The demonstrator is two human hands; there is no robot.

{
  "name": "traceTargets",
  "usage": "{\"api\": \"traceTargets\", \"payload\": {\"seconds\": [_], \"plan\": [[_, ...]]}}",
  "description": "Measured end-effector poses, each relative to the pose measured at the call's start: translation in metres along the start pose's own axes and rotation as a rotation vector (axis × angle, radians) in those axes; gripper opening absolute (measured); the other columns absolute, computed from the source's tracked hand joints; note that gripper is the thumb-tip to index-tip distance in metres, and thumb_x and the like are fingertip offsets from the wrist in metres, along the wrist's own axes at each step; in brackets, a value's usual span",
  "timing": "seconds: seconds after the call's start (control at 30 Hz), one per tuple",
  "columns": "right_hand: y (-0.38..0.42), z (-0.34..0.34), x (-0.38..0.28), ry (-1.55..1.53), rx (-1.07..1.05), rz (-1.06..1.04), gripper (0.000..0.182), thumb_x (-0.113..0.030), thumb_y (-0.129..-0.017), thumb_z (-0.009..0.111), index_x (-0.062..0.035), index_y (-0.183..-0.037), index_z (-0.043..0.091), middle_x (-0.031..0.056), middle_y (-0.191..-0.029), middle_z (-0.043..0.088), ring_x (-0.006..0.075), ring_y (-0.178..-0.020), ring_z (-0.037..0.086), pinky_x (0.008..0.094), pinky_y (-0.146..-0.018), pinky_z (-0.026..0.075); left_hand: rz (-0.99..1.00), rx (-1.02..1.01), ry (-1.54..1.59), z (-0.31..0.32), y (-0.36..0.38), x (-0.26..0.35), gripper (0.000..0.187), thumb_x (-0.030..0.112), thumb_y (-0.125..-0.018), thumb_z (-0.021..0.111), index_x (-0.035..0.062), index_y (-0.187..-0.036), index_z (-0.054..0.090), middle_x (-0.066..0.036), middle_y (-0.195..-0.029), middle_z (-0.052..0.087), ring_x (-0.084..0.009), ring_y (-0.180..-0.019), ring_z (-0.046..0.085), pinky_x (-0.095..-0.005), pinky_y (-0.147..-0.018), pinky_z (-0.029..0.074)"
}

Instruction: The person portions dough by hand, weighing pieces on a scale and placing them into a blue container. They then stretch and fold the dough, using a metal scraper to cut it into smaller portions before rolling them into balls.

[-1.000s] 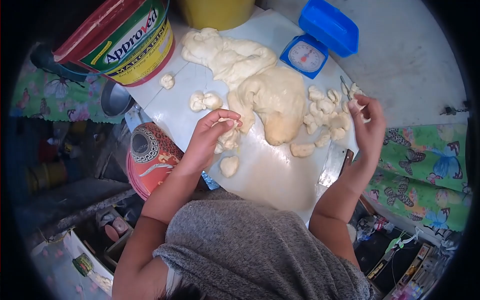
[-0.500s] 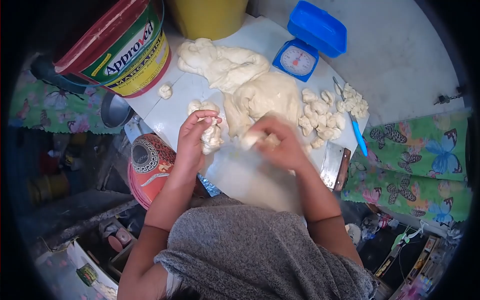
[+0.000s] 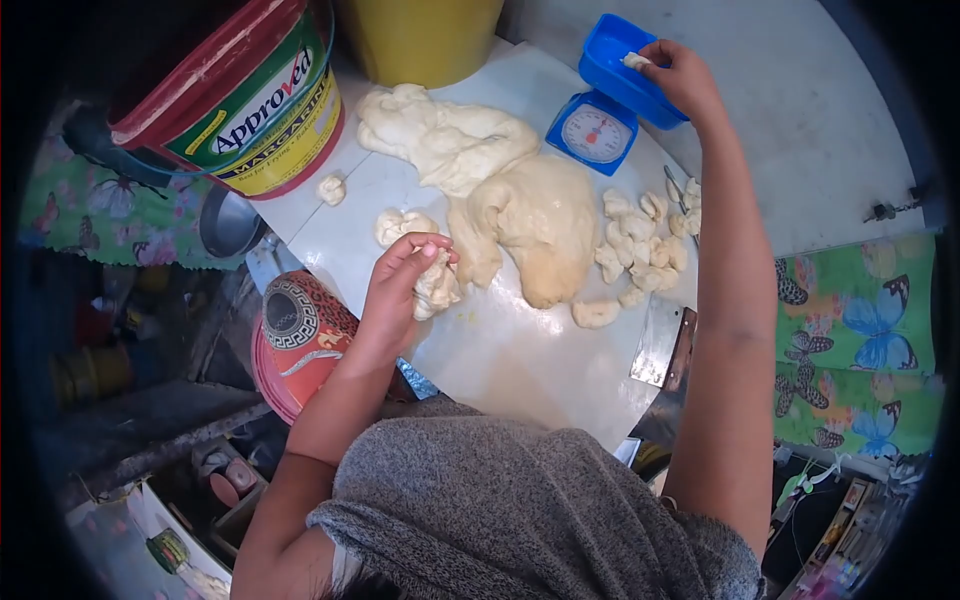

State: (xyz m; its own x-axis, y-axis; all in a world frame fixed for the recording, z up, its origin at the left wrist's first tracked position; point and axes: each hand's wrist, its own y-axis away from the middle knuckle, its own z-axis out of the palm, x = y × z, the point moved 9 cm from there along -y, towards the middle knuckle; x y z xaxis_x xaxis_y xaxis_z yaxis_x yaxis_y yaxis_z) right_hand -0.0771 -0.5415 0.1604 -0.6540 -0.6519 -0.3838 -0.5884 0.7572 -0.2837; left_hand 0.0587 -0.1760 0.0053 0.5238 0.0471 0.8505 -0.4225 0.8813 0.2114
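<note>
Blue plastic kitchen scale [image 3: 612, 105], dial face toward the person, carries a shallow blue tray [image 3: 640, 80] on top. Right hand [image 3: 683, 78] is stretched out over that tray, fingers pinched shut on a small pale dough piece [image 3: 634, 61] held just inside the tray's far rim. Whether the piece rests on the tray floor cannot be told.

Left hand [image 3: 398, 290] is curled around a lumpy dough wad [image 3: 437, 286] at the near-left part of the white work board [image 3: 520, 350]; the wad's long axis runs roughly away from the person, upper end between fingers and thumb.

Other containers: red-lidded margarine bucket [image 3: 250, 95], tilted, lid on, contents hidden, at the board's far-left corner. Yellow tub [image 3: 425, 35] at the far edge, inside not visible. Round patterned red tin [image 3: 300, 325] sits below the board's left edge, closed.

Board layout: large cream dough mass [image 3: 500, 190] lies mid-board, long axis running diagonally from far-left to near-right. Pile of small cut dough lumps [image 3: 640, 235] sits just right of it, close to the right edge. One stray dough nub [image 3: 331, 188] lies near the bucket. Steel cleaver with wooden handle [image 3: 665, 345] lies on the right edge, blade partly overhanging.

Open room: the near half of the board, between the left hand and the cleaver, is bare. Butterfly-print cloth [image 3: 860, 320] lies to the right.
</note>
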Motion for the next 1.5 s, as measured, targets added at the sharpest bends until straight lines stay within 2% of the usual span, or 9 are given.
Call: {"api": "traceTargets", "payload": {"seconds": [0.33, 0.57, 0.63, 0.87, 1.0, 1.17, 1.3, 1.37, 1.5], "plan": [[-0.002, 0.004, 0.001, 0.03, -0.147, -0.05, 0.032, -0.023, -0.077, 0.066, -0.0043, -0.103, 0.061, 0.0101, -0.095, 0.065, 0.0201, -0.088, 0.06, 0.0319, -0.079, 0.046, -0.013, -0.026, -0.101, 0.002, -0.002, -0.006, 0.018, 0.016, -0.09, 0.051, 0.0023, -0.099, 0.057, -0.008, -0.088, 0.061, -0.0119, -0.079, 0.058, -0.0244, -0.07, 0.048], [0.083, -0.02, -0.096, -0.606, -0.056, -0.202, 0.026, -0.015, -0.081, 0.065, -0.0043, -0.104, 0.061, 0.0057, -0.093, 0.063, 0.0123, -0.085, 0.058, 0.0252, -0.073, 0.046, -0.053, -0.061, -0.022, 0.014, 0.003, -0.006, 0.018, 0.016, -0.09, 0.05, 0.0024, -0.1, 0.056, -0.008, -0.089, 0.061, -0.0122, -0.083, 0.058, -0.0246, -0.073, 0.047], [0.141, 0.011, -0.153, -0.492, -0.251, -0.402, 0.031, -0.02, -0.076, 0.066, -0.0054, -0.103, 0.06, 0.0107, -0.096, 0.061, 0.0249, -0.088, 0.059, 0.035, -0.078, 0.046, -0.107, -0.134, -0.01, 0.022, 0.005, -0.013, 0.029, 0.018, -0.089, 0.051, 0.0024, -0.114, 0.051, -0.008, -0.093, 0.06, -0.013, -0.087, 0.057, -0.0252, -0.077, 0.046], [0.223, 0.101, -0.187, -0.649, -0.481, -0.477, 0.023, -0.013, -0.076, 0.062, -0.0051, -0.098, 0.062, 0.0116, -0.086, 0.058, 0.0285, -0.083, 0.056, 0.0352, -0.073, 0.045, -0.026, -0.186, -0.106, 0.033, 0.009, -0.012, 0.058, 0.022, -0.087, 0.057, 0.0023, -0.135, 0.03, -0.011, -0.108, 0.057, -0.0152, -0.097, 0.057, -0.0263, -0.084, 0.044], [0.218, 0.088, -0.179, -0.838, -0.463, -0.403, 0.018, -0.01, -0.078, 0.061, -0.0033, -0.095, 0.062, 0.0096, -0.083, 0.058, 0.0234, -0.081, 0.058, 0.0322, -0.071, 0.046, -0.04, -0.237, -0.054, 0.039, 0.015, -0.005, 0.046, 0.02, -0.087, 0.058, 0.0008, -0.126, 0.044, -0.01, -0.106, 0.059, -0.0145, -0.097, 0.056, -0.0268, -0.086, 0.043], [0.21, 0.094, -0.151, -1.285, -0.546, 0.107, 0.027, -0.004, -0.077, 0.061, -0.0015, -0.104, 0.059, 0.0042, -0.098, 0.057, 0.0126, -0.089, 0.054, 0.0292, -0.08, 0.044, -0.076, -0.224, -0.011, 0.029, 0.013, -0.006, 0.04, 0.022, -0.086, 0.06, -0.0006, -0.117, 0.052, -0.01, -0.107, 0.06, -0.0141, -0.091, 0.058, -0.027, -0.081, 0.045], [0.215, 0.083, -0.174, -1.094, -0.532, -0.18, 0.038, 0.0, -0.074, 0.058, -0.0036, -0.112, 0.057, 0.0077, -0.105, 0.056, 0.016, -0.095, 0.054, 0.0304, -0.084, 0.044, -0.046, -0.165, -0.001, 0.025, 0.01, -0.012, 0.027, 0.017, -0.086, 0.059, 0.0007, -0.107, 0.056, -0.006, -0.095, 0.061, -0.0118, -0.089, 0.057, -0.0262, -0.079, 0.045], [0.227, 0.075, -0.196, -0.813, -0.46, -0.555, 0.047, 0.002, -0.071, 0.056, -0.0067, -0.117, 0.055, 0.0118, -0.109, 0.055, 0.0213, -0.101, 0.054, 0.0317, -0.085, 0.043, -0.023, -0.135, -0.006, 0.02, 0.008, -0.014, 0.021, 0.014, -0.086, 0.059, 0.0014, -0.103, 0.057, -0.004, -0.09, 0.061, -0.0106, -0.088, 0.057, -0.0252, -0.078, 0.045], [0.229, 0.088, -0.192, -0.678, -0.479, -0.481, 0.032, -0.003, -0.07, 0.059, -0.0052, -0.101, 0.059, 0.0123, -0.098, 0.056, 0.0257, -0.083, 0.057, 0.0334, -0.073, 0.047, -0.095, -0.138, 0.029, 0.021, 0.008, -0.021, 0.012, 0.008, -0.083, 0.062, 0.0031, -0.093, 0.058, -0.002, -0.084, 0.061, -0.0075, -0.081, 0.057, -0.0214, -0.071, 0.046]]}}
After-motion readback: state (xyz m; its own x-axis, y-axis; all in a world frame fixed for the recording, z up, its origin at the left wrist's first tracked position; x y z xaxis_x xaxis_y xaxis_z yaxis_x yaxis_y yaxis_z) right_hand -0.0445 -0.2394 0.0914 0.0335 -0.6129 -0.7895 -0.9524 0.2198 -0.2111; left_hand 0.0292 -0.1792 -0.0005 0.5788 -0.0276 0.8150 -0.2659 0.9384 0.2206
